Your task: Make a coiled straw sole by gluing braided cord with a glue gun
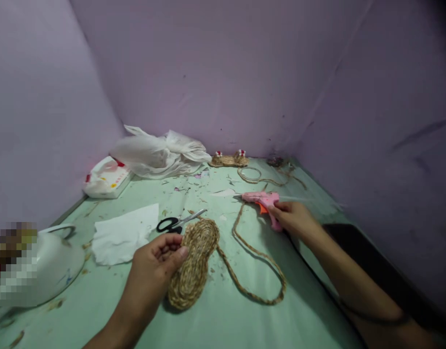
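My left hand point(159, 261) pinches the left edge of a coiled, sole-shaped piece of braided straw rope point(195, 264), tilted above the green table. From its right side a loose rope point(257, 293) loops over the table and up near the glue gun. My right hand point(290, 215) is closed on the handle of a pink glue gun point(262, 198) with an orange trigger, its nozzle pointing left. Black-handled scissors point(175, 224) lie partly open just behind the coiled piece.
White paper point(124, 235) lies at left, beside a white rounded object point(55, 266). Behind are a box point(112, 182), a plastic bag point(164, 152), a straw piece with red-and-white ornaments point(228, 161) and a ring point(250, 173). A dark object point(368, 257) sits under my right arm.
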`<state>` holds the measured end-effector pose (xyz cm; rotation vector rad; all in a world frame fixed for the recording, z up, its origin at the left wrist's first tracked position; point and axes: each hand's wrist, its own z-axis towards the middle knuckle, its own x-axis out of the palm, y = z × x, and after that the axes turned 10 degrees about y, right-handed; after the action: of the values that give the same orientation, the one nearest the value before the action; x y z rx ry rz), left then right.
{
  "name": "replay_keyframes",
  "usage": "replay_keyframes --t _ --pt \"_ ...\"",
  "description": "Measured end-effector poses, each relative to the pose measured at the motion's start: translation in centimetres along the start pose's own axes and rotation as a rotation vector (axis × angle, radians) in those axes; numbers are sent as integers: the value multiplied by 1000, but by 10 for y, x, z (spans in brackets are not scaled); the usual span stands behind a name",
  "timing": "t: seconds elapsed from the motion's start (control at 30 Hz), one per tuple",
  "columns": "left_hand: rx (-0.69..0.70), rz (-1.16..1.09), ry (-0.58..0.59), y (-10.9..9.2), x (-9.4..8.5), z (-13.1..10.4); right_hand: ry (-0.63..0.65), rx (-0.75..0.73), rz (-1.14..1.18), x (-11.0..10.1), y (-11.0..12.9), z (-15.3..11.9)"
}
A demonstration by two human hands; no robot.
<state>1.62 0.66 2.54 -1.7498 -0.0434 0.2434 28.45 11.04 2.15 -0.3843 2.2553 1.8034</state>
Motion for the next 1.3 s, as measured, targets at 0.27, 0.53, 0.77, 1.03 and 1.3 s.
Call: replay_keyframes --t 0.27,0.53,0.77,1.03,1.3 --pt "243 31 227 2 2 -5 444 -148 187 65 25 -78" --pt "613 454 303 6 -1 -11 466 -8 279 81 -5 -84" --pt "655 434 329 -5 8 -7 407 -34 256 79 -13 -85" --pt "626 525 462 -19 8 -4 417 -100 209 77 -14 -87" --pt "780 625 548 -20 10 2 423 -127 182 79 -20 -84"
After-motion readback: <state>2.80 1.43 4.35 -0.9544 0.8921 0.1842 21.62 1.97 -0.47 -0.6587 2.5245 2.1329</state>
